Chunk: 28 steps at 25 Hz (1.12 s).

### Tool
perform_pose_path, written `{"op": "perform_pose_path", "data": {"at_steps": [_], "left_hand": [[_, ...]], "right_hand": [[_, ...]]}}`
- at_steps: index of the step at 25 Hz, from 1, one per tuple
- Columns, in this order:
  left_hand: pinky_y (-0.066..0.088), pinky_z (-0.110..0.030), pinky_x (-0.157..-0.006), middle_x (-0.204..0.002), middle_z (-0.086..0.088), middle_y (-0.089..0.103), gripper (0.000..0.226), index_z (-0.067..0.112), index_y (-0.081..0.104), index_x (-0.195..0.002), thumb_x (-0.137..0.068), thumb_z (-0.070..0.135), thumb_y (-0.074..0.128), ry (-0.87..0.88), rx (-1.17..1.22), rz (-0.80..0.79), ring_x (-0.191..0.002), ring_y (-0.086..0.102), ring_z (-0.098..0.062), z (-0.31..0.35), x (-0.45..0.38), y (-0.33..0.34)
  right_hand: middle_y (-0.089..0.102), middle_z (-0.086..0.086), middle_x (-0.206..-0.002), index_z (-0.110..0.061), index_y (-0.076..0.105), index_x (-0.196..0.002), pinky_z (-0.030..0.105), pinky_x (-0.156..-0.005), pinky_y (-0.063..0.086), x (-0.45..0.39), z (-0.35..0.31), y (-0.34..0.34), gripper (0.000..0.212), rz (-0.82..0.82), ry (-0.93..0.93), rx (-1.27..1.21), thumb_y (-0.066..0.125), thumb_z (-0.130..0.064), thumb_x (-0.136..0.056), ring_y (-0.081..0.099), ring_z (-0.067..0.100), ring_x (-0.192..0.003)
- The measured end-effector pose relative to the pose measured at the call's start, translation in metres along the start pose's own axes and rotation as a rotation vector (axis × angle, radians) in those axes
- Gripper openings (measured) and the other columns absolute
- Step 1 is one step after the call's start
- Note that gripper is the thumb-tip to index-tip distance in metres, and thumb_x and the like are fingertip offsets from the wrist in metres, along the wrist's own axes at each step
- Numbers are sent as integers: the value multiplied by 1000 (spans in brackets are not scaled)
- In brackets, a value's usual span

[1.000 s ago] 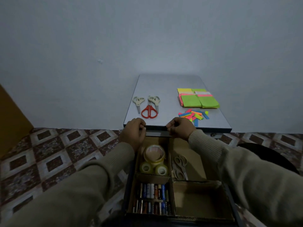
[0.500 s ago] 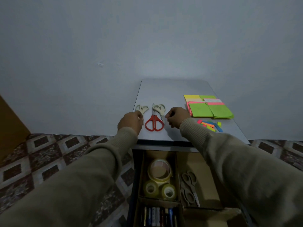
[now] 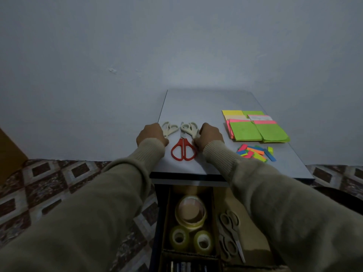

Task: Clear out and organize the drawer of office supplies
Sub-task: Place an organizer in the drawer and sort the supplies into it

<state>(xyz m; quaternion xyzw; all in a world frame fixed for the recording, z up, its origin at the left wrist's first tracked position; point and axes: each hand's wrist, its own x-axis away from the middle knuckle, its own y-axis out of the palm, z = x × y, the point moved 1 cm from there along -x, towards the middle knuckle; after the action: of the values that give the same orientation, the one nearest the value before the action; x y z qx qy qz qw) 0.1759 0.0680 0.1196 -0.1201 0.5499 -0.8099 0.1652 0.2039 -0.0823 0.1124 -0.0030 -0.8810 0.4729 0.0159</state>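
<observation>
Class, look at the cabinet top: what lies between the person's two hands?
In the head view, the red-handled scissors lie between the left hand and right hand, with cream-handled scissors just behind.

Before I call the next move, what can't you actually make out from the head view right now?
- Left hand and right hand: fingers curl away from the camera, so any grip on the beige scissors is hidden.
- Drawer: near part cut off by the bottom edge.
- Right compartment: partly hidden by the right sleeve.

The counter (image 3: 196, 107) looks smooth and matt grey. Red scissors (image 3: 183, 150) have glossy plastic handles; sticky notes (image 3: 255, 128) are matt paper. Tape rolls (image 3: 190, 213) look glossy, drawer dividers (image 3: 253, 232) cardboard, sleeves (image 3: 149, 152) ribbed knit.
</observation>
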Motion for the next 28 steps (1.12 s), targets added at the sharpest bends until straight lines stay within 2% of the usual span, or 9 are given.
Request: {"op": "perform_pose_path", "data": {"at_steps": [2, 4, 7, 9, 11, 14, 17, 22, 28], "left_hand": [[45, -30, -68, -88, -8, 59, 25, 5, 59, -95, -82, 25, 69, -14, -15, -19, -83, 59, -25, -1, -5, -2], [45, -29, -67, -77, -7, 54, 22, 6, 56, -82, -83, 23, 68, -42, 6, -40, -75, 54, -23, -1, -6, -4], [44, -29, -67, -71, -6, 49, 29, 5, 48, -72, -83, 23, 68, -89, 72, -76, -68, 51, -20, -4, -5, -3], [48, -30, -68, -72, -8, 53, 33, 6, 45, -68, -82, 23, 69, -125, 160, -121, -66, 55, -21, -10, -5, -3], [57, -32, -70, -66, -14, 61, 31, 2, 48, -68, -79, 18, 72, -208, 365, -195, -63, 63, -25, -15, -5, -5], [46, -19, -34, -29, -6, 46, 32, 2, 44, -61, -83, 4, 66, -328, 689, -305, -24, 45, -13, -15, 9, -13], [43, -18, -31, -47, -5, 46, 25, 2, 47, -67, -84, 2, 64, -366, 821, -363, -39, 45, -13, -17, 25, -14], [50, -22, -37, -70, -9, 52, 14, 1, 60, -93, -83, 9, 66, -324, 801, -320, -57, 50, -16, -21, 60, -22], [49, -17, -38, -67, -6, 54, 13, 7, 59, -76, -81, 12, 70, -228, 828, -421, -57, 50, -13, -21, 117, -23]], "right_hand": [[57, 15, -113, -5, 52, -110, 32, -78, 45, -4, 2, -1, 23, -5, 54, -24, 55, -12, -88, 55, 28, -96], [59, 14, -103, -5, 53, -90, 30, -72, 46, -4, 6, -6, 8, -44, 118, -62, 57, -11, -87, 53, 24, -86], [54, 11, -94, -7, 45, -74, 26, -69, 48, -6, 11, -15, 21, -128, 152, -60, 61, -13, -85, 52, 22, -85], [55, 13, -97, 0, 52, -82, 28, -71, 49, -7, 14, -21, 17, -180, 168, -121, 64, -12, -83, 52, 22, -87], [60, 17, -99, 6, 59, -105, 34, -79, 52, -6, 17, -26, 32, -220, 193, -239, 68, -10, -80, 54, 24, -86], [60, 15, -76, 9, 58, -108, 30, -64, 51, 6, 21, -39, 29, -233, 234, -329, 65, -7, -84, 55, 22, -63], [52, 9, -65, 9, 56, -113, 22, -48, 44, 25, 25, -52, 29, -239, 268, -403, 60, -6, -88, 48, 15, -52], [54, 10, -70, 8, 59, -115, 21, -52, 45, 64, 36, -68, 31, -262, 261, -458, 61, -4, -87, 48, 14, -55], [61, 14, -81, 8, 59, -116, 25, -63, 49, 108, 62, -85, 32, -316, 175, -346, 61, -5, -86, 51, 17, -60]]}}
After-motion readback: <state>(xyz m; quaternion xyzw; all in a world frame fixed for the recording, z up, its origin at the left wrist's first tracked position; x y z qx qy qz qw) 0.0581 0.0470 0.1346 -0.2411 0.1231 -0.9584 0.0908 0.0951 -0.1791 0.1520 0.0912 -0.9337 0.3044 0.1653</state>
